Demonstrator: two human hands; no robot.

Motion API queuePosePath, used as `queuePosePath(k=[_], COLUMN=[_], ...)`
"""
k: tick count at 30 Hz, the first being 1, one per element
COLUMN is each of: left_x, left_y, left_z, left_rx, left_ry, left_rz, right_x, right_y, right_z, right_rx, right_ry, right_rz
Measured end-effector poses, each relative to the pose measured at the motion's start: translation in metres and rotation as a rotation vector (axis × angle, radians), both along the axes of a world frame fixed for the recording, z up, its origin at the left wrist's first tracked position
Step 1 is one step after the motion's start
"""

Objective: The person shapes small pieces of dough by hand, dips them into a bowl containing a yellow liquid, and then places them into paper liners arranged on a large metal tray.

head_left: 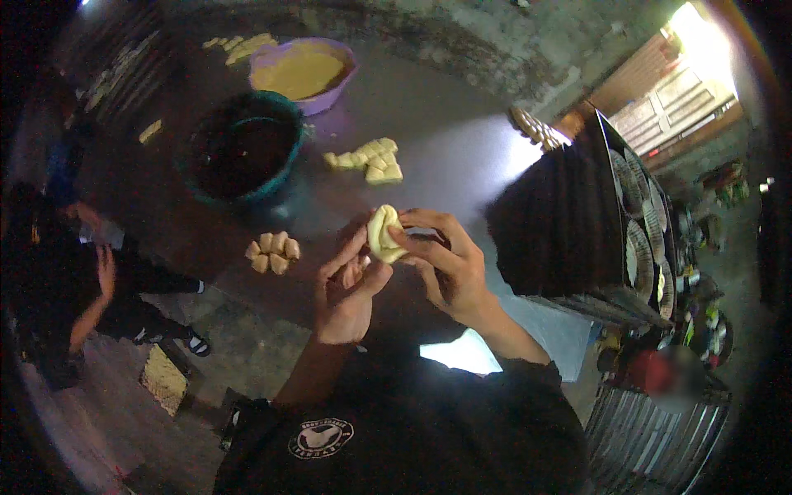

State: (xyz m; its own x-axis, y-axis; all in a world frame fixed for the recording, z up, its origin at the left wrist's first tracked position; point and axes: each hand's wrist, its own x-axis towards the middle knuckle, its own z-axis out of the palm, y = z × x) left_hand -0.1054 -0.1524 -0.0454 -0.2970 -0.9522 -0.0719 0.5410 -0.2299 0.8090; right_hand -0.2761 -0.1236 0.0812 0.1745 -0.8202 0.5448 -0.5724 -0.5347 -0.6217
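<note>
Between both hands, dough lengthwise fore-and-aft

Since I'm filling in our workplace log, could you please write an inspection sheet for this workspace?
Surface: grey tabletop, with a bright patch of glare toward the right.
Work pieces: folded pale dough piece held up between both hands; pale dough cluster and smaller cluster of lumps below it.
Clutter: teal basin, dark inside; purple basin with yellowish contents.
Hands: left hand supports the dough piece; right hand has its thumb at the fold.
Cables: nothing seen.
Surroundings: another person's hand at left; dark rack of round, ridged items at right; far edges too dim to read.
</note>
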Motion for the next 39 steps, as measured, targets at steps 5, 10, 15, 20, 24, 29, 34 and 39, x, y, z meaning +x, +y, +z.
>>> queuePosePath(k=[5,10,15,20,24,29,34,39], left_x=[-0.037,-0.053,-0.063,-0.090,-0.081,-0.058,-0.056,-0.045], left_y=[0.025,0.056,0.066,0.103,0.113,0.097,0.100,0.087], left_z=[0.031,0.044,0.045,0.097,0.082,0.038,0.072,0.076], left_rx=[-0.620,0.027,-0.710,-0.804,-0.770,-0.397,-0.605,-0.630], left_ry=[0.250,0.665,0.201,0.062,-0.363,-0.060,-0.144,-0.142], left_rz=[-0.020,-0.264,-0.232,-0.115,0.062,-0.255,-0.105,-0.081], right_x=[-0.028,-0.056,-0.072,-0.082,-0.079,-0.084,-0.086,-0.077], right_y=[0.051,0.094,0.124,0.128,0.135,0.134,0.126,0.108], right_z=[0.005,0.018,0.009,-0.013,-0.014,0.002,0.008,0.011], right_rx=[-0.024,0.026,-0.067,0.023,0.032,-0.345,-0.364,-0.048], right_ry=[-0.249,-0.106,-0.046,-0.586,-0.755,-0.026,0.007,-0.209], right_rz=[0.048,0.001,-0.093,-0.001,-0.074,0.017,0.176,0.233])
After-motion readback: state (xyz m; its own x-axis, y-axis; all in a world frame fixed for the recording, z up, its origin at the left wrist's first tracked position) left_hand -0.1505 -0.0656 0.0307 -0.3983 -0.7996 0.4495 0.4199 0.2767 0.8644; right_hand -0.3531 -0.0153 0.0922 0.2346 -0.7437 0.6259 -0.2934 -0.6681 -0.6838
